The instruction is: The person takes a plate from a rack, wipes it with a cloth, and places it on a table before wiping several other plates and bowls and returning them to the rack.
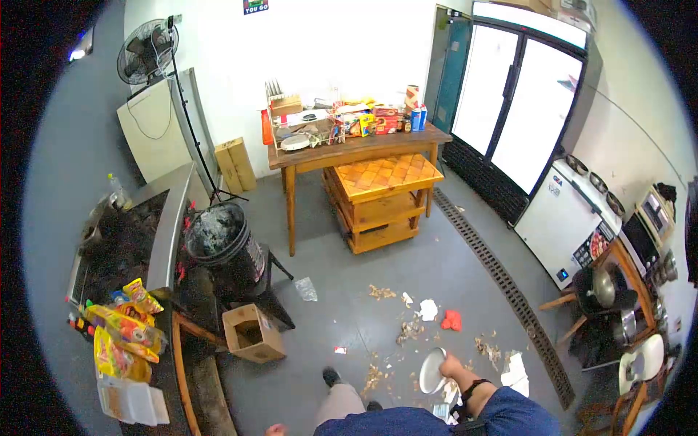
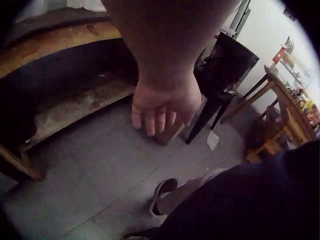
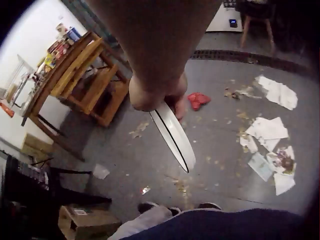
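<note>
My right hand (image 1: 454,367) grips a round white plate (image 1: 432,370) by its edge, holding it tilted above the littered floor. In the right wrist view the plate (image 3: 175,140) appears nearly edge-on, with a thin dark line along its rim. Fingers of that hand (image 3: 162,96) are partly hidden behind the wrist and plate. My left hand (image 2: 165,107) hangs at my side with its fingers loosely extended and nothing in it; only a bit of this hand (image 1: 276,430) shows at the head view's bottom edge.
Brownish scraps (image 1: 411,330), white papers (image 1: 515,374) and a red crumpled piece (image 1: 451,320) litter the floor. An open cardboard box (image 1: 253,333) stands left, near a black bucket (image 1: 225,240). Ahead are a wooden table (image 1: 291,161) and low shelf (image 1: 385,182); a floor drain (image 1: 502,280) runs right.
</note>
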A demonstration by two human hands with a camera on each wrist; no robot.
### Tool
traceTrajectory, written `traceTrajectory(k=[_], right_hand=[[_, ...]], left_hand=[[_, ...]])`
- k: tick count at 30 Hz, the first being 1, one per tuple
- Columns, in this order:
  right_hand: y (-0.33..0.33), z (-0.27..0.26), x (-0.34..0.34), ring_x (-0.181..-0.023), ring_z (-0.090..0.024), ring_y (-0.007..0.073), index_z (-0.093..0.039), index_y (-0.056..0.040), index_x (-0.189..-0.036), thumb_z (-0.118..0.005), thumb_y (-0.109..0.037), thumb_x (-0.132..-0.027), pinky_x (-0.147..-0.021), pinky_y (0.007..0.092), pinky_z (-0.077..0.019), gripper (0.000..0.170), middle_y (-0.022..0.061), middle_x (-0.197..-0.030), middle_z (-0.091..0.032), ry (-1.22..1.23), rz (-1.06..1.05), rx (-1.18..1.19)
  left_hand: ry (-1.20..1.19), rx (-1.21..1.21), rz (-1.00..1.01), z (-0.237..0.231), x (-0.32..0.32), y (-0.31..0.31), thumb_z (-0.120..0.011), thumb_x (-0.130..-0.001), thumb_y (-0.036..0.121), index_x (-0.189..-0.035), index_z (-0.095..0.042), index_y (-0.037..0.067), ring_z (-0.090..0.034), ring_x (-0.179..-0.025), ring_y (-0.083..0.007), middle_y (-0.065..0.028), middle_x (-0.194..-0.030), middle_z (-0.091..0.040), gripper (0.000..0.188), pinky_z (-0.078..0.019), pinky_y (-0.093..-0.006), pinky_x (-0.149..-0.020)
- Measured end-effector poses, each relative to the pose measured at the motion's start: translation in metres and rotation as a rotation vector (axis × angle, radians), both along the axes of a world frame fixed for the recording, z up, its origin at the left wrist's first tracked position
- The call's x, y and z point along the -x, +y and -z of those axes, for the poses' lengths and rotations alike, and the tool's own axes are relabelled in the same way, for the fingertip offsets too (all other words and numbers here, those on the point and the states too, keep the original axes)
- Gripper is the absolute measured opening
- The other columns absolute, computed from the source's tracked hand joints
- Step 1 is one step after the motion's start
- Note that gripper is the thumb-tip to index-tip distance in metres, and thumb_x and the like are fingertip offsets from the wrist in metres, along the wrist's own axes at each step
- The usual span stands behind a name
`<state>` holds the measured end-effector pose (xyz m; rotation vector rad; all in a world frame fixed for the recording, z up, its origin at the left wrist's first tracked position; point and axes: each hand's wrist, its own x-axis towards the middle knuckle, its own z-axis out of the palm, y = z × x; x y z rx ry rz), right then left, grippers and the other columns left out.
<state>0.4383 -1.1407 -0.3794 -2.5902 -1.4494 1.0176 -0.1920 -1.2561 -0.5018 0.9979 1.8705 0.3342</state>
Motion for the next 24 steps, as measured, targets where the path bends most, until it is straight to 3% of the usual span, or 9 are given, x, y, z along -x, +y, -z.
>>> traceTrajectory(k=[4, 7, 9, 10, 11, 13, 14, 19, 24], right_hand=[[0.131, -0.037, 0.054, -0.085, -0.055, 0.0351, -0.025, 0.0012, -0.123, -0.045, -0.014, -0.065, -0.078, 0.0397, -0.0426, 0.064, 0.0255, -0.099, -0.052, 0.105, -0.045, -0.043], [0.224, -0.074, 0.087, -0.085, -0.054, 0.0379, -0.022, 0.0014, -0.124, -0.044, -0.013, -0.066, -0.077, 0.0412, -0.0428, 0.063, 0.027, -0.099, -0.051, 0.231, 0.032, -0.12], [0.296, -0.057, 0.079, -0.084, -0.053, 0.0393, -0.022, 0.0012, -0.124, -0.044, -0.013, -0.067, -0.076, 0.0424, -0.0426, 0.063, 0.0274, -0.097, -0.051, 0.083, -0.115, -0.206], [0.318, -0.044, 0.075, -0.083, -0.053, 0.04, -0.021, 0.0011, -0.124, -0.045, -0.013, -0.068, -0.075, 0.043, -0.0425, 0.062, 0.0276, -0.096, -0.052, 0.012, -0.187, -0.23], [0.348, -0.091, 0.092, -0.083, -0.052, 0.0418, -0.022, 0.0002, -0.123, -0.046, -0.013, -0.069, -0.076, 0.0435, -0.0415, 0.061, 0.0279, -0.091, -0.053, 0.121, -0.139, -0.21], [0.406, -0.129, 0.103, -0.084, -0.051, 0.0423, -0.022, -0.0015, -0.123, -0.047, -0.014, -0.069, -0.077, 0.0439, -0.0407, 0.061, 0.0277, -0.089, -0.053, 0.006, -0.189, -0.289], [0.43, -0.143, 0.107, -0.084, -0.051, 0.0426, -0.022, -0.0024, -0.123, -0.047, -0.014, -0.069, -0.077, 0.0441, -0.0403, 0.061, 0.0277, -0.087, -0.054, -0.045, -0.209, -0.323], [0.545, -0.22, 0.132, -0.09, -0.049, 0.0413, -0.027, -0.0092, -0.123, -0.048, -0.01, -0.07, -0.079, 0.0453, -0.0385, 0.057, 0.0272, -0.098, -0.05, 0.055, -0.131, -0.738], [0.689, -0.298, 0.134, -0.104, -0.044, 0.0359, -0.029, -0.004, -0.123, -0.049, -0.003, -0.069, -0.088, 0.039, -0.0349, 0.057, 0.0214, -0.113, -0.044, 0.104, -0.309, -1.156]], left_hand=[[0.041, -0.025, -0.079, -0.006, -0.019, 0.098, -0.05, -0.079, 0.014, -0.105, -0.051, 0.004, -0.05, -0.093, -0.0209, -0.0106, -0.1, -0.055, 0.027, -0.0398, -0.0315, -0.082], [0.166, -0.192, 0.112, -0.002, -0.024, 0.205, -0.054, -0.077, 0.015, -0.101, -0.052, 0.003, -0.052, -0.088, -0.0217, -0.0117, -0.093, -0.057, 0.027, -0.0414, -0.0302, -0.079], [0.139, -0.063, 0.071, -0.056, -0.044, 0.294, -0.055, -0.073, 0.014, -0.088, -0.058, 0.006, -0.055, -0.077, -0.0161, -0.0102, -0.083, -0.059, 0.017, -0.0452, -0.0285, -0.065], [0.025, -0.007, 0.029, -0.072, -0.05, 0.335, -0.059, -0.071, 0.02, -0.094, -0.056, 0.006, -0.056, -0.078, -0.0178, -0.0096, -0.085, -0.059, 0.027, -0.045, -0.0297, -0.068], [-0.09, 0.038, -0.014, -0.073, -0.054, 0.38, -0.064, -0.069, 0.026, -0.101, -0.053, 0.006, -0.056, -0.079, -0.0196, -0.009, -0.088, -0.059, 0.039, -0.0448, -0.0308, -0.072], [-0.128, -0.303, 0.088, -0.077, -0.067, 0.457, -0.064, -0.069, 0.026, -0.104, -0.052, 0.006, -0.056, -0.081, -0.0197, -0.01, -0.089, -0.059, 0.042, -0.0441, -0.0295, -0.073], [-0.131, -0.304, 0.136, -0.092, -0.075, 0.492, -0.064, -0.069, 0.025, -0.104, -0.051, 0.006, -0.056, -0.082, -0.0197, -0.0103, -0.091, -0.059, 0.042, -0.044, -0.0294, -0.073], [-0.221, -0.526, 0.277, -0.238, -0.141, 0.649, -0.063, -0.071, 0.023, -0.105, -0.05, 0.002, -0.055, -0.086, -0.0185, -0.0121, -0.098, -0.056, 0.041, -0.043, -0.0293, -0.075], [-0.445, -0.698, 0.195, -0.267, -0.163, 0.791, -0.063, -0.072, 0.019, -0.107, -0.049, 0.003, -0.055, -0.086, -0.0172, -0.0115, -0.099, -0.055, 0.041, -0.043, -0.0287, -0.074]])
